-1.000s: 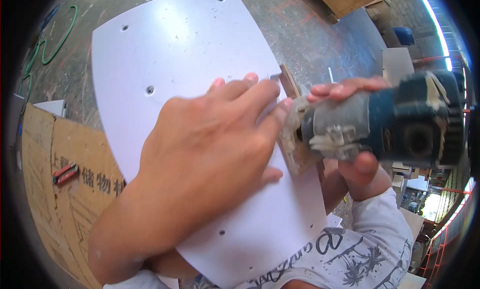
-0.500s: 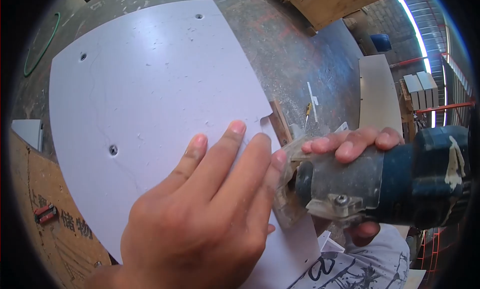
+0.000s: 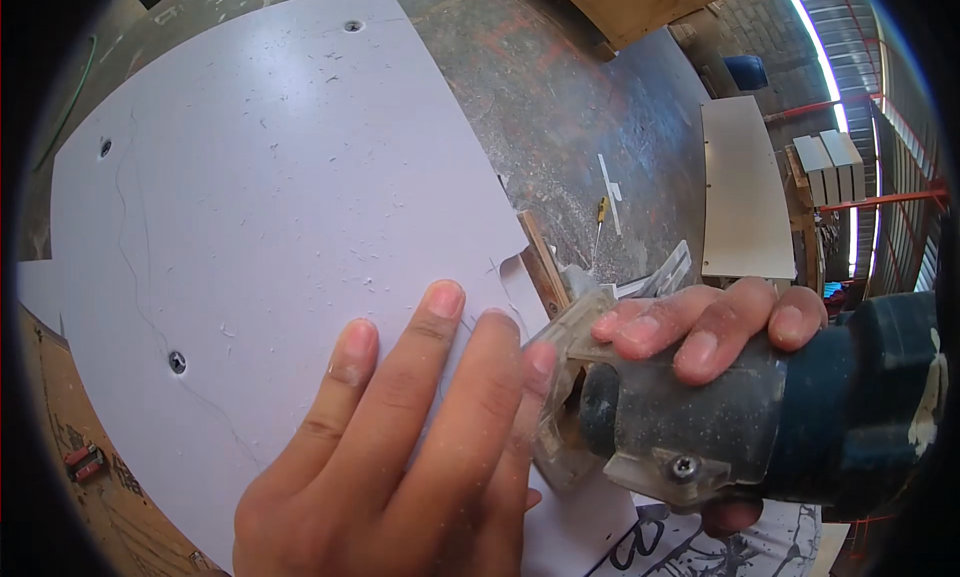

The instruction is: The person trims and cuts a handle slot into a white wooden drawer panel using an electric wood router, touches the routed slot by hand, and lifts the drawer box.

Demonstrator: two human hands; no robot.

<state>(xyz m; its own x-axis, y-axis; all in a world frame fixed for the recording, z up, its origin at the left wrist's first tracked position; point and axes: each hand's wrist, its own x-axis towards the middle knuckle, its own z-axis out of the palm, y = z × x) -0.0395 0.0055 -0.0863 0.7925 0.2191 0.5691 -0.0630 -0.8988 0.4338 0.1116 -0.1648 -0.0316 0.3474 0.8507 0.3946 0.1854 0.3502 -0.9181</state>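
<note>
A large white panel [image 3: 270,197] lies under my hands, strewn with fine shavings and with a small notch cut in its right edge. My left hand [image 3: 390,427] rests palm down on it, fingers stretched out and holding nothing. The fingertips nearest the right edge are against or just beside the clear base of a trim router [image 3: 720,417]. My right hand [image 3: 715,322] is wrapped round the dark router body, fingers over the top and part of the thumb side showing below. The router lies sideways, with its base at the panel's right edge. Its bit is hidden.
A wooden strip [image 3: 543,267] shows under the panel at the notch. On the dusty floor lies a yellow-handled screwdriver [image 3: 601,212] beside thin white offcuts. A red tool [image 3: 84,463] sits on brown cardboard at left. A pale board [image 3: 745,192] stands farther right.
The view has shifted, so the panel sits further left and the hands lower. The router base is in a similar place by the notch. More shavings show on the panel.
</note>
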